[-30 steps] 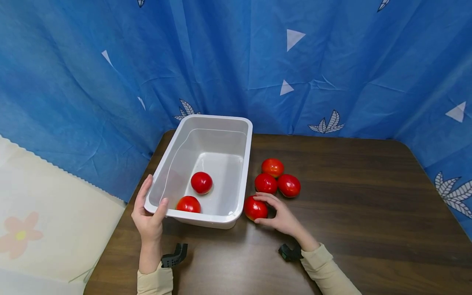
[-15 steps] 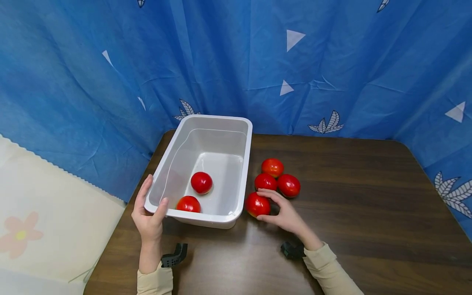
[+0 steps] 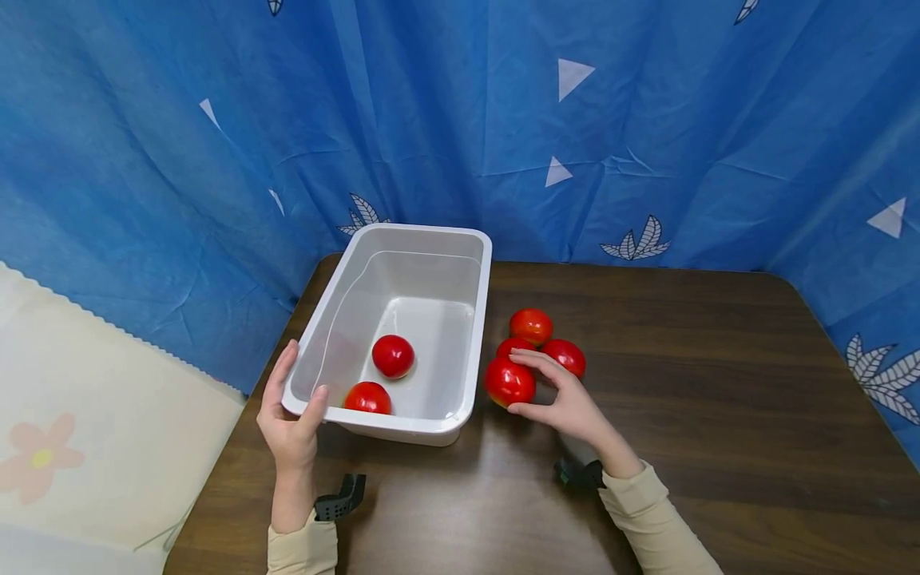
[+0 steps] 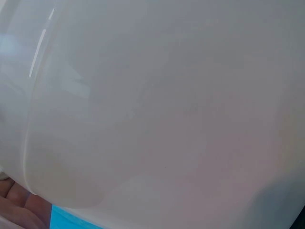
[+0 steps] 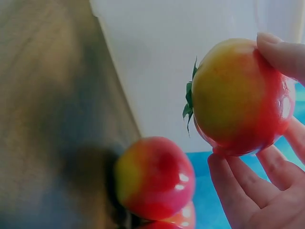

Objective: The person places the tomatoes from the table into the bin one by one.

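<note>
My left hand (image 3: 290,431) grips the near left corner of a white plastic bin (image 3: 434,359), thumb over the rim. Inside the bin lie two red tomatoes, one mid-floor (image 3: 392,356) and another tomato (image 3: 368,398) against the near wall. Just right of the bin, my right hand (image 3: 568,403) holds a tomato (image 3: 507,385) between thumb and fingers. That tomato (image 5: 238,100) shows a yellow patch and green leaves in the right wrist view, apparently raised off the table. The left wrist view is mostly filled by the bin's outer wall (image 4: 152,105).
Three more tomatoes sit clustered on the brown table (image 3: 690,399) behind the right hand: a far one (image 3: 531,327), a right one (image 3: 565,356) and a partly hidden one (image 3: 513,346). A blue curtain (image 3: 460,112) hangs behind the table's far edge.
My right hand has moved slightly away from me and to the right with its tomato, which now covers more of the tomato behind. The left hand and bin have stayed put.
</note>
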